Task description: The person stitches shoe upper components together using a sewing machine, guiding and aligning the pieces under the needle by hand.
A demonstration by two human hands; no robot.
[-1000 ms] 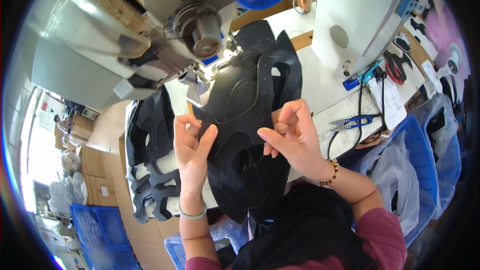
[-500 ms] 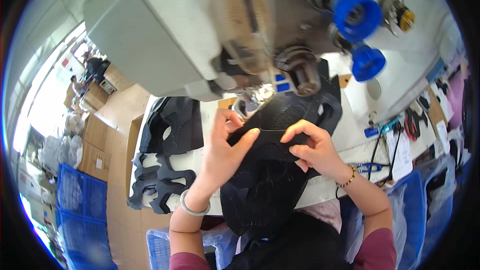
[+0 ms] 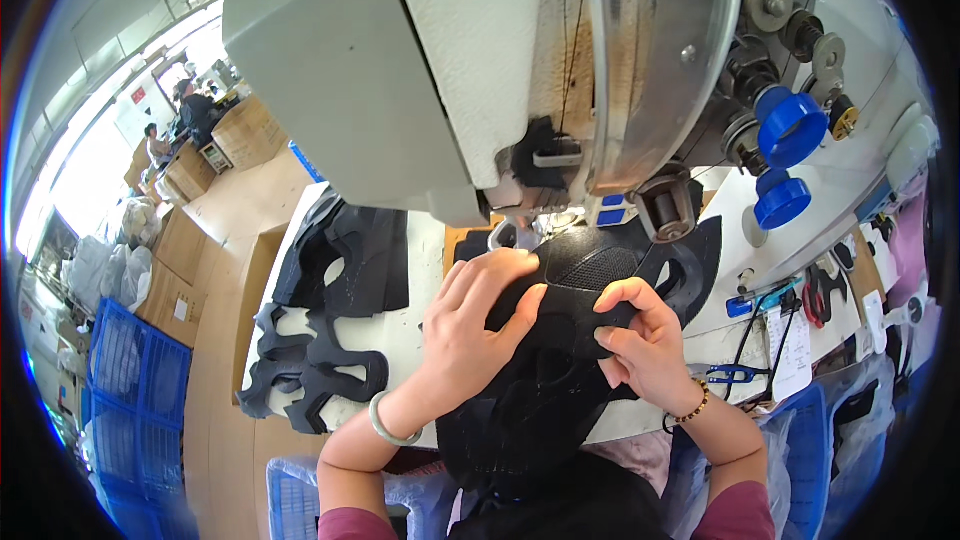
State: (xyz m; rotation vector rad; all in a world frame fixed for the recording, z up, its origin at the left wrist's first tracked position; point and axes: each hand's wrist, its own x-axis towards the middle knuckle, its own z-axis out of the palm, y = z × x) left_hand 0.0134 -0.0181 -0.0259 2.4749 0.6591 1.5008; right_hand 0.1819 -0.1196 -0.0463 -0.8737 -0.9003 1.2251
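Observation:
A black shoe upper with a mesh patch lies under the head of a sewing machine, its near part hanging over the table's front edge. My left hand rests on its left side, fingers slightly bent and thumb spread away from them. On the right, my right hand pinches the upper between thumb and forefinger, the other fingers curled beneath. The needle area is mostly hidden behind the machine head and the metal guard.
More black cut pieces lie stacked on the table's left. Blue tension knobs jut from the machine. Red-handled scissors, blue thread snips and a paper slip lie right. Blue crates stand on the floor.
My left hand has turned from a raised, thumb-up pose to lying lower over the upper. My right hand keeps its pinch. The view has shifted, showing more of the machine head.

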